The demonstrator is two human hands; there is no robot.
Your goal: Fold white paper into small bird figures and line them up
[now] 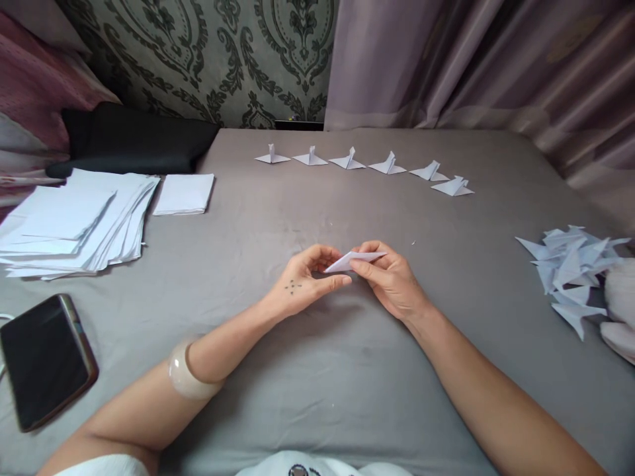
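Note:
A small folded piece of white paper (342,263), pointed at both ends, is held above the bed in front of me. My right hand (389,274) pinches its right part, thumb on the near face and fingers behind. Around the left tip of the paper is my left hand (310,277), its curled fingers at the far side. The left thumb stretches out below the paper, apart from it, so this hand is open. Whether the left fingertips touch the paper's back is hidden.
Several folded paper birds (350,160) stand in a row at the back. More folded white pieces (570,264) lie heaped at right. Loose paper sheets (124,225), a smaller square stack (184,194), a black cloth-like item (133,139) and a dark tablet (47,363) are at left.

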